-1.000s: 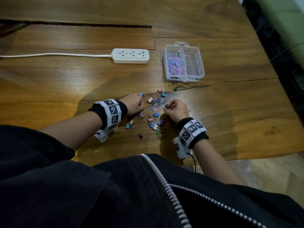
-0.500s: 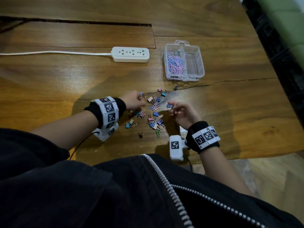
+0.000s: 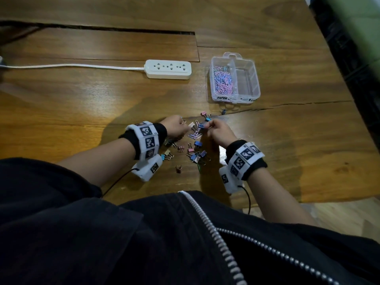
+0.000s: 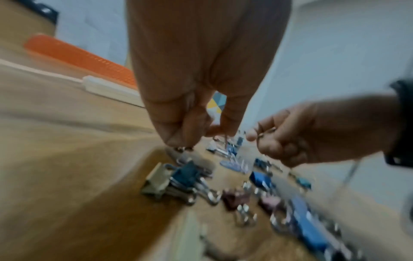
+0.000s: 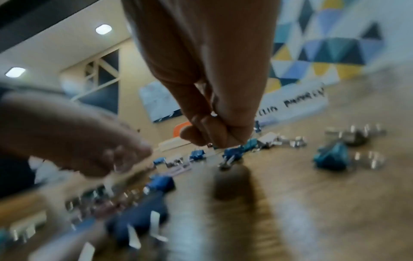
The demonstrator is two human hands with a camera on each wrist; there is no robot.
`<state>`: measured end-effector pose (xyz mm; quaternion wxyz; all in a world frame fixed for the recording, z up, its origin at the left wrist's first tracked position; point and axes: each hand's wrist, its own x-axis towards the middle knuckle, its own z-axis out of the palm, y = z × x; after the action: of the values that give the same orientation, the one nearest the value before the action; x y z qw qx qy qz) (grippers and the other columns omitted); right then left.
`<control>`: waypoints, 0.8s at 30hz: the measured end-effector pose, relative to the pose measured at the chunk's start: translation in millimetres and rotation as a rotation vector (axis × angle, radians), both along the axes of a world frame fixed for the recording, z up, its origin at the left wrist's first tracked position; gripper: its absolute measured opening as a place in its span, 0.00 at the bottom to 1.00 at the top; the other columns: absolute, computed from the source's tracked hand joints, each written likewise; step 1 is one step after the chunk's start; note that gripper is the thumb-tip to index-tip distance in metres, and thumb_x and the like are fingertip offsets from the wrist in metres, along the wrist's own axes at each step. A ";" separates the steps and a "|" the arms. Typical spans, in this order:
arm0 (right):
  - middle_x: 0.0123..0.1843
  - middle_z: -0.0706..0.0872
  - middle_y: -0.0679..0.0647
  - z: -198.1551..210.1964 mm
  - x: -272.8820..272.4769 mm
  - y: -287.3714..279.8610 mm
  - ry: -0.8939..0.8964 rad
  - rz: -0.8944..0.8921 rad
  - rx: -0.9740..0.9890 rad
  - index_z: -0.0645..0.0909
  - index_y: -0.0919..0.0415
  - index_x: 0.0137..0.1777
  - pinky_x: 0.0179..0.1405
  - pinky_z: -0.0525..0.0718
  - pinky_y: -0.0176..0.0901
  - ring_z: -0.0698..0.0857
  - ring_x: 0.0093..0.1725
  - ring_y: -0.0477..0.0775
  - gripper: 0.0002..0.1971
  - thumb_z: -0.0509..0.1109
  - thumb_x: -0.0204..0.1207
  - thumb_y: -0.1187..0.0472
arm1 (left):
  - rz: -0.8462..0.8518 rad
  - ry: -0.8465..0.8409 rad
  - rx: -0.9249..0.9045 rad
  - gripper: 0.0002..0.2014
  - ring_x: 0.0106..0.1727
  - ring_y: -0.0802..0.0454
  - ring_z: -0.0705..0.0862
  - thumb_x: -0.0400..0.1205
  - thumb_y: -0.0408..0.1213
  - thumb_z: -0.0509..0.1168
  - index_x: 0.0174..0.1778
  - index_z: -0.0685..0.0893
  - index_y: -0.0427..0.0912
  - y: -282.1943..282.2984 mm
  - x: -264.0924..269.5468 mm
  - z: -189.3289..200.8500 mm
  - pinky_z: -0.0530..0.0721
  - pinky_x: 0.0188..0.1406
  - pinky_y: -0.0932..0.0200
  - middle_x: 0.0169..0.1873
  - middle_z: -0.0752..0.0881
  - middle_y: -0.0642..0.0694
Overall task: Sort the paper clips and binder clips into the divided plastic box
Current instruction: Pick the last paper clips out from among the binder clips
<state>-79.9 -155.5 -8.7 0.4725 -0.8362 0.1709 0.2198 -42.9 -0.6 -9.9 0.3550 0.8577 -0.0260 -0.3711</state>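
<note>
The clear divided box stands at the far right; its left compartment holds pink and blue paper clips, and its right one looks bare. Mixed binder clips and a few loose paper clips lie between my hands. My left hand hovers over the pile's left side, fingers curled round a metal binder clip whose wire loop pokes out. My right hand is at the pile's far side with fingertips pinching a small wire clip; its kind is unclear. A blue binder clip lies beside those fingertips.
A white power strip with its cable lies left of the box. A crack in the wooden table runs just in front of the box. The table's right edge falls close to the box. My black jacket covers the near edge.
My right hand has moved forward and left, from a lifted spot nearer my body to the pile's far side. The left hand has shifted slightly forward.
</note>
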 end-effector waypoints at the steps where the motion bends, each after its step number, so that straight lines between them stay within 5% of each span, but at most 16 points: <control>1: 0.47 0.78 0.54 -0.6 0.7 2.3 -0.024 0.101 -0.108 0.77 0.58 0.47 0.41 0.75 0.40 0.76 0.40 0.48 0.12 0.56 0.75 0.74 | 0.091 0.103 -0.113 0.13 0.26 0.57 0.71 0.84 0.42 0.58 0.33 0.73 0.44 3.3 1.0 3.7 0.73 0.24 0.66 0.29 0.73 0.49; 5: 0.55 0.82 0.58 -10.2 1.9 8.3 -0.117 0.384 -0.367 0.81 0.58 0.56 0.52 0.81 0.44 0.80 0.53 0.54 0.11 0.66 0.75 0.64 | 0.504 0.467 -0.748 0.05 0.23 0.58 0.77 0.83 0.35 0.55 0.42 0.72 0.40 15.9 1.8 11.7 0.77 0.17 0.69 0.34 0.78 0.46; 8: 0.57 0.82 0.60 -13.0 1.9 11.5 -0.182 0.463 -0.496 0.82 0.52 0.57 0.61 0.81 0.55 0.78 0.60 0.59 0.13 0.71 0.72 0.60 | 0.548 0.430 -0.817 0.06 0.22 0.58 0.80 0.81 0.31 0.55 0.39 0.73 0.40 17.3 2.8 10.7 0.79 0.20 0.69 0.34 0.80 0.44; 11: 0.60 0.78 0.60 -8.7 1.3 11.7 -0.195 0.474 -0.565 0.82 0.55 0.56 0.65 0.77 0.55 0.74 0.63 0.59 0.12 0.70 0.73 0.60 | 0.353 0.275 -0.572 0.07 0.20 0.60 0.75 0.81 0.31 0.59 0.37 0.75 0.42 17.1 6.9 7.9 0.73 0.16 0.72 0.30 0.77 0.48; 13: 0.60 0.77 0.59 -6.7 -1.0 11.7 -0.236 0.488 -0.581 0.82 0.58 0.55 0.66 0.77 0.53 0.74 0.63 0.58 0.10 0.69 0.74 0.61 | 0.054 0.080 -0.256 0.07 0.25 0.59 0.73 0.79 0.33 0.65 0.35 0.76 0.44 17.7 9.2 5.7 0.71 0.18 0.73 0.30 0.77 0.50; 17: 0.60 0.77 0.59 -8.8 -4.2 11.3 -0.244 0.513 -0.561 0.81 0.61 0.55 0.65 0.76 0.52 0.73 0.63 0.58 0.10 0.68 0.75 0.62 | -0.383 -0.227 0.231 0.07 0.43 0.52 0.80 0.74 0.36 0.71 0.43 0.81 0.41 19.2 10.1 1.1 0.79 0.40 0.63 0.42 0.83 0.46; 19: 0.60 0.78 0.59 -9.0 -5.1 10.4 -0.256 0.493 -0.542 0.81 0.63 0.55 0.66 0.76 0.51 0.73 0.63 0.57 0.10 0.67 0.76 0.63 | -0.453 -0.271 0.314 0.08 0.47 0.47 0.83 0.74 0.40 0.71 0.39 0.80 0.40 18.5 10.9 0.0 0.84 0.48 0.56 0.48 0.85 0.42; 21: 0.60 0.77 0.59 -9.2 -5.8 10.3 -0.249 0.479 -0.532 0.79 0.64 0.55 0.66 0.76 0.49 0.74 0.62 0.56 0.08 0.65 0.77 0.63 | -0.533 -0.287 0.336 0.12 0.44 0.47 0.81 0.77 0.42 0.68 0.31 0.74 0.44 17.8 9.4 -1.9 0.81 0.41 0.59 0.42 0.84 0.45; 24: 0.60 0.76 0.59 -8.5 -7.0 10.7 -0.211 0.473 -0.527 0.75 0.63 0.54 0.65 0.77 0.49 0.75 0.60 0.55 0.07 0.62 0.78 0.64 | -0.605 -0.306 0.318 0.10 0.41 0.50 0.76 0.81 0.42 0.63 0.37 0.73 0.44 17.4 5.9 -7.5 0.73 0.33 0.65 0.37 0.77 0.46</control>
<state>-86.9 -144.9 -17.2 0.1918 -0.9636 -0.0260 0.1842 -37.0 16.7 -17.3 0.0834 0.9012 -0.2730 -0.3262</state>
